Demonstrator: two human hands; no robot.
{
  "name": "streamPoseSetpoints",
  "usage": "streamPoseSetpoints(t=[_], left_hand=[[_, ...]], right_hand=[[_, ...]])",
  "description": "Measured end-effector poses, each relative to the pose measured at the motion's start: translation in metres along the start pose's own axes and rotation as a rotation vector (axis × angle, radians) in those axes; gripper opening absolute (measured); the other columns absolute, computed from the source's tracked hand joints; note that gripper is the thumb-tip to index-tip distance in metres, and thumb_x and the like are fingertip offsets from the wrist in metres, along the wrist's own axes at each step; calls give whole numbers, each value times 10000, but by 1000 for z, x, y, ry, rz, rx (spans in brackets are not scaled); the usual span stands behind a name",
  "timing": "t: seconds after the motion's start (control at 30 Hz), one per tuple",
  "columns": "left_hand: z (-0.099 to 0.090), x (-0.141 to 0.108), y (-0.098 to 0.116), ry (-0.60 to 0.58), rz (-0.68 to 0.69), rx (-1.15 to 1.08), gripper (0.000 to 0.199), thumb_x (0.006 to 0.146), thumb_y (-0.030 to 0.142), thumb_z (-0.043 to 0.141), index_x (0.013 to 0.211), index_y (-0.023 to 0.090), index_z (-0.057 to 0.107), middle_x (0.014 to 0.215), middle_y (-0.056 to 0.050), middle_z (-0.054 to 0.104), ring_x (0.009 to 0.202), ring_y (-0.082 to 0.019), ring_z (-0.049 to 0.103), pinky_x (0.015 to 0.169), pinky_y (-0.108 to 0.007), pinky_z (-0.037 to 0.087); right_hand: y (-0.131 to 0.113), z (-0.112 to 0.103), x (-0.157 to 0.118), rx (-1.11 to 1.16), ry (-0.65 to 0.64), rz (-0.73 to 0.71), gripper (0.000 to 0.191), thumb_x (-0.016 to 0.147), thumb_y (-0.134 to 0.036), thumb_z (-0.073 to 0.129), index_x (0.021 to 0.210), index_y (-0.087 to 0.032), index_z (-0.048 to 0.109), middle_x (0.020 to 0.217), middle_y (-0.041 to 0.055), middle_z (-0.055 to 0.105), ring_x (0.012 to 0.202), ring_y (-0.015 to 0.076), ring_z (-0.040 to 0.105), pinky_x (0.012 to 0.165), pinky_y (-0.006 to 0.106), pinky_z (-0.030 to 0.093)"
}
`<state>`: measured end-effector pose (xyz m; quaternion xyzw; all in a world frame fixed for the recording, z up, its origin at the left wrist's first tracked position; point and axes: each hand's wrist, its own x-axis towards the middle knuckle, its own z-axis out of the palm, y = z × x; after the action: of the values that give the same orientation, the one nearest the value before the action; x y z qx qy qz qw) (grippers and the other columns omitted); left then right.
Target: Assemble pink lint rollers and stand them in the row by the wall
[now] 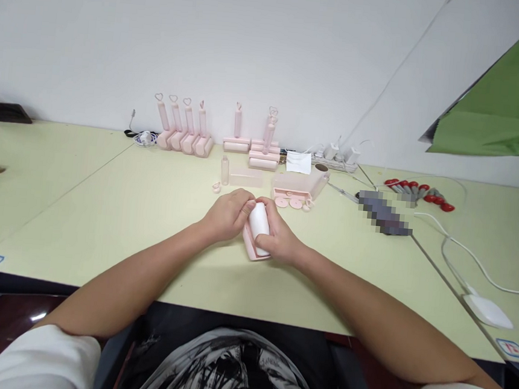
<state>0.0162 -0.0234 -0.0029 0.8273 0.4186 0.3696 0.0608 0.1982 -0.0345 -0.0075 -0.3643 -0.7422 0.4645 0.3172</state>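
Over the middle of the table, both hands hold a pink roller holder [250,242] with a white roll [259,220] lying in it, tilted. My left hand [231,214] is closed at its upper left end, the thumb near the top of the roll. From the right, my right hand [280,231] wraps round the side, its thumb pressing on the lower part of the roll. Just beyond the hands lie an open pink case [292,195], two pink discs [281,202], a clear tube [225,171] and a small pink ring piece [216,186].
Pink rollers with upright handles [186,142] stand along the wall, with more [263,160] at the centre. A power strip [335,163], a white packet [298,162], a pixelated dark object [382,213], red-capped items [447,207], cables and a white device [488,311] lie rightward.
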Motion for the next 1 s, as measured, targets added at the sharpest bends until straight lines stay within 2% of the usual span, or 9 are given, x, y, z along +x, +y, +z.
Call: streamPoseSetpoints(t=[0.3, 0.47, 0.6, 0.7, 0.77, 0.87, 0.93, 1.0], left_hand=[[-1, 0, -2, 19, 11, -63, 312, 990, 342, 361, 848, 173, 581, 770, -47, 625, 709, -168, 581, 655, -299, 439], [3, -1, -1, 79, 6, -128, 293, 971, 362, 422, 823, 176, 594, 742, -29, 615, 677, -151, 564, 636, -289, 427], [8, -2, 3, 168, -63, -230, 336, 953, 446, 476, 784, 182, 595, 716, -16, 602, 679, -145, 558, 647, -286, 429], [12, -2, 6, 212, -169, -351, 404, 990, 499, 381, 836, 184, 582, 769, -19, 601, 718, -144, 564, 665, -284, 444], [15, -3, 8, 237, -244, -432, 416, 1001, 526, 331, 926, 190, 566, 832, -21, 603, 762, -145, 566, 692, -283, 460], [17, -6, 9, 185, -322, -496, 465, 984, 600, 293, 985, 201, 532, 840, -14, 589, 756, -151, 556, 685, -289, 469], [17, -8, 9, 88, -336, -512, 514, 969, 646, 260, 990, 203, 521, 799, -8, 583, 723, -157, 552, 646, -291, 461], [17, -9, 9, 2, -309, -503, 557, 959, 673, 230, 1019, 199, 517, 793, -13, 596, 723, -165, 564, 626, -292, 454]], right_hand=[[0, -2, -1, -48, -41, -9, 712, 606, -221, 543, 1281, -223, 314, 892, -2, 483, 778, 198, 474, 670, 329, 394], [7, 4, -3, -14, -22, -38, 754, 615, -196, 550, 1325, -235, 298, 927, 4, 497, 753, 187, 480, 647, 315, 395], [14, 9, -4, 28, 20, -89, 735, 654, -198, 575, 1335, -242, 303, 989, 23, 525, 796, 198, 505, 682, 329, 416], [18, 10, -3, 5, 81, -123, 668, 768, -294, 599, 1360, -228, 298, 1002, 38, 551, 833, 213, 529, 728, 353, 430], [20, 10, -2, -21, 111, -120, 692, 825, -358, 597, 1411, -215, 259, 1016, 52, 572, 864, 225, 548, 766, 372, 436], [20, 9, -2, -37, 141, -64, 768, 830, -342, 610, 1468, -214, 203, 1016, 54, 594, 859, 227, 567, 768, 373, 443], [18, 8, -1, 7, 169, -29, 692, 808, -286, 602, 1421, -230, 285, 991, 36, 601, 823, 214, 568, 723, 347, 447], [17, 7, 0, 69, 205, -22, 534, 787, -255, 589, 1289, -236, 410, 941, 15, 603, 784, 199, 560, 673, 317, 440]])
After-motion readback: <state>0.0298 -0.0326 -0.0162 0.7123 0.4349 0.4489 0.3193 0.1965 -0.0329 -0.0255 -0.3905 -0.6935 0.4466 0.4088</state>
